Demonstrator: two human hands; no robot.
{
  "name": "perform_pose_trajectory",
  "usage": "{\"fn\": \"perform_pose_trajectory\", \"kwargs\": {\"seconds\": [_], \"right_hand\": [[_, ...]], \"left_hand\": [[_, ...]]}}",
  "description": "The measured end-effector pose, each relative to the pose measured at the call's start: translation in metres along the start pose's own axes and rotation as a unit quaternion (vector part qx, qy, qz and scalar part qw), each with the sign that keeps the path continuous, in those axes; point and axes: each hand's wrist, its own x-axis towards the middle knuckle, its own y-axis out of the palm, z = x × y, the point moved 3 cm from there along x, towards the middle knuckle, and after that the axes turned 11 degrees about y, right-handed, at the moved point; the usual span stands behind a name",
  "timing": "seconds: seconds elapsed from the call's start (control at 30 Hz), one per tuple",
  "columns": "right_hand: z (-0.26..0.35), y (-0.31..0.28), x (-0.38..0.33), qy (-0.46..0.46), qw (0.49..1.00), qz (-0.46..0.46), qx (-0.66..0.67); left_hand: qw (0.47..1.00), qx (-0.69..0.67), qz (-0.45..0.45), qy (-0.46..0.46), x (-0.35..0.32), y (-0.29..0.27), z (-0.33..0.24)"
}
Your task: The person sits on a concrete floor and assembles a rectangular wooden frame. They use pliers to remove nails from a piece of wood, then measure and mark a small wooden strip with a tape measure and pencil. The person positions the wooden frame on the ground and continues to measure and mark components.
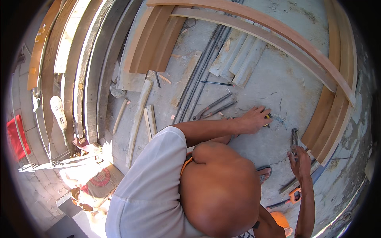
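Note:
My left hand (254, 119) reaches out over the concrete floor, its fingers curled over a small yellow and black tape measure (269, 117) that is mostly hidden under them. Thin bits of wire (282, 121) lie just right of it. Farther right, my right hand (300, 161) is closed around a pair of dark metal pliers (294, 137), whose head points away from me. An orange-handled saw (295, 195) lies beside my right forearm.
Grey cloth and bare skin fill the lower middle. Black steel bars (200, 75), a two-handled metal tool (214, 108) and pale boards (239, 56) lie ahead. Brown timber frames (337, 107) line the right wall; long planks (93, 75) stand left, near a brown bag (104, 179).

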Motion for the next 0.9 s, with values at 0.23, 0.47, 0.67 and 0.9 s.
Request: {"fn": "perform_pose_trajectory", "kwargs": {"seconds": [0.23,0.47,0.67,0.9], "right_hand": [[-0.019,0.062,-0.017,0.053,0.991,0.036,0.114],[-0.019,0.086,-0.012,-0.005,0.992,0.085,0.090],[0.005,0.041,0.025,0.028,0.995,0.029,0.090],[0.007,0.040,0.025,0.016,0.993,0.018,0.115]], "left_hand": [[0.947,-0.013,-0.173,-0.270,-0.161,-0.093,0.030],[0.821,0.005,-0.223,-0.525,-0.317,-0.107,0.097],[0.760,-0.287,-0.240,-0.532,-0.329,-0.127,0.106],[0.548,-0.595,-0.346,-0.476,-0.289,-0.148,0.056]]}}
